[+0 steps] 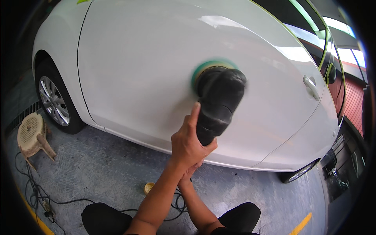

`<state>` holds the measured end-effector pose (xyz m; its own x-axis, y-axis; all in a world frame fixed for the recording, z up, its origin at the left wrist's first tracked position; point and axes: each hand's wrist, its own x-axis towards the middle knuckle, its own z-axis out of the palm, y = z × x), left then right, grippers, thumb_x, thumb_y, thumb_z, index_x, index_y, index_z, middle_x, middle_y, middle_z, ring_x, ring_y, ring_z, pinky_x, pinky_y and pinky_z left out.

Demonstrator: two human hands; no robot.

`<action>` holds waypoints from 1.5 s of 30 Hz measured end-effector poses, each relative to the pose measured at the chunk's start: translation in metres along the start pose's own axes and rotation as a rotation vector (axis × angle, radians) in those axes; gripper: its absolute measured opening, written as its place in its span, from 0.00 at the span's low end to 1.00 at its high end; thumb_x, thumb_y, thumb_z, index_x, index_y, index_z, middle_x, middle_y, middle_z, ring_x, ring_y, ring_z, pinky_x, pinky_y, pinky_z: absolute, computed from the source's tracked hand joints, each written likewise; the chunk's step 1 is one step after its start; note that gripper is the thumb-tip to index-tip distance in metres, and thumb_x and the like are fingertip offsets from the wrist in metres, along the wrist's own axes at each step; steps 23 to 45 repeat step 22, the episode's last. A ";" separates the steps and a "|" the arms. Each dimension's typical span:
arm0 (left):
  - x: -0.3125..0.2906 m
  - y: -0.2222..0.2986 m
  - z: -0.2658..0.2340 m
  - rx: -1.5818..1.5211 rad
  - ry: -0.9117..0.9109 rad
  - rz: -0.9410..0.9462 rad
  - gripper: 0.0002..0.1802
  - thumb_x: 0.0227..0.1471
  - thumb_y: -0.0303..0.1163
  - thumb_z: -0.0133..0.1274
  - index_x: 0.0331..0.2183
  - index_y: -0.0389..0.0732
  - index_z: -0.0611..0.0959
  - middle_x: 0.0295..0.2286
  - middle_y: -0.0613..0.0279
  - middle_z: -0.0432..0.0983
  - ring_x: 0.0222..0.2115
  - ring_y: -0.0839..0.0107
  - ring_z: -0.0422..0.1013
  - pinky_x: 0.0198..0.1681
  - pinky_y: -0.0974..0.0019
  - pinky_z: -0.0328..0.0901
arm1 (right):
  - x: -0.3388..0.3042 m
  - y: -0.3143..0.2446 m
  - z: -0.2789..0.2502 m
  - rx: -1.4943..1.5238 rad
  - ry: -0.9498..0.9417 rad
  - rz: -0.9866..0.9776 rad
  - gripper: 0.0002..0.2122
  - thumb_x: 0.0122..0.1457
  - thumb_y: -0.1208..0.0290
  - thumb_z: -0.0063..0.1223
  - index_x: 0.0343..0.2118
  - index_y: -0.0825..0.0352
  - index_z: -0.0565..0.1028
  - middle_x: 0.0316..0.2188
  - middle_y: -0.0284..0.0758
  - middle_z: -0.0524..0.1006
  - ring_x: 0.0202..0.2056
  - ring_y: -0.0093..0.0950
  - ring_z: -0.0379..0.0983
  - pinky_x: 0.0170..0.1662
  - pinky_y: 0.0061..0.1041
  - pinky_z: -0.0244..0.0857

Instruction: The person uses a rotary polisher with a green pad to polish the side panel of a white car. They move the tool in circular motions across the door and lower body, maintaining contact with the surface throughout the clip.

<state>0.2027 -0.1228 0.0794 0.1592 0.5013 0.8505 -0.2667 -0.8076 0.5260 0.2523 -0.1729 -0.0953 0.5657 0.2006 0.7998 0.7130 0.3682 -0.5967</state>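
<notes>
A black electric polisher presses against the white car door. Its green-rimmed round pad meets the panel and looks smeared by motion. My left hand is closed around the polisher's lower handle, with one digit stretched up along its side. Just below and partly behind it is my right hand, its fingers curled near the handle's lower end. What the right hand grips is hidden by the left hand and wrist. The white door handle lies to the right of the polisher.
A worn beige plastic stool stands at left, near the front wheel. Black cable lies in loops on the grey floor. A small round yellow thing sits between my knees. Yellow-green masking tape edges the windows.
</notes>
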 end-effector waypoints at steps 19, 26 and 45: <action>0.014 -0.071 -0.092 -0.661 0.616 -0.318 0.47 0.49 0.37 0.59 0.66 0.44 0.55 0.58 0.42 0.61 0.49 0.53 0.75 0.47 0.51 0.79 | 0.095 -0.079 0.004 -0.646 -0.804 -0.097 0.61 0.45 0.55 0.77 0.76 0.57 0.43 0.26 0.42 0.81 0.27 0.46 0.80 0.38 0.38 0.75; 0.006 -0.057 -0.120 -0.788 0.586 -0.486 0.45 0.52 0.38 0.59 0.66 0.44 0.57 0.58 0.43 0.62 0.51 0.52 0.74 0.49 0.49 0.78 | 0.078 -0.084 0.014 -0.817 -0.817 -0.119 0.59 0.50 0.56 0.75 0.76 0.52 0.39 0.33 0.43 0.83 0.33 0.42 0.84 0.39 0.38 0.76; 0.006 -0.057 -0.120 -0.788 0.586 -0.486 0.45 0.52 0.38 0.59 0.66 0.44 0.57 0.58 0.43 0.62 0.51 0.52 0.74 0.49 0.49 0.78 | 0.078 -0.084 0.014 -0.817 -0.817 -0.119 0.59 0.50 0.56 0.75 0.76 0.52 0.39 0.33 0.43 0.83 0.33 0.42 0.84 0.39 0.38 0.76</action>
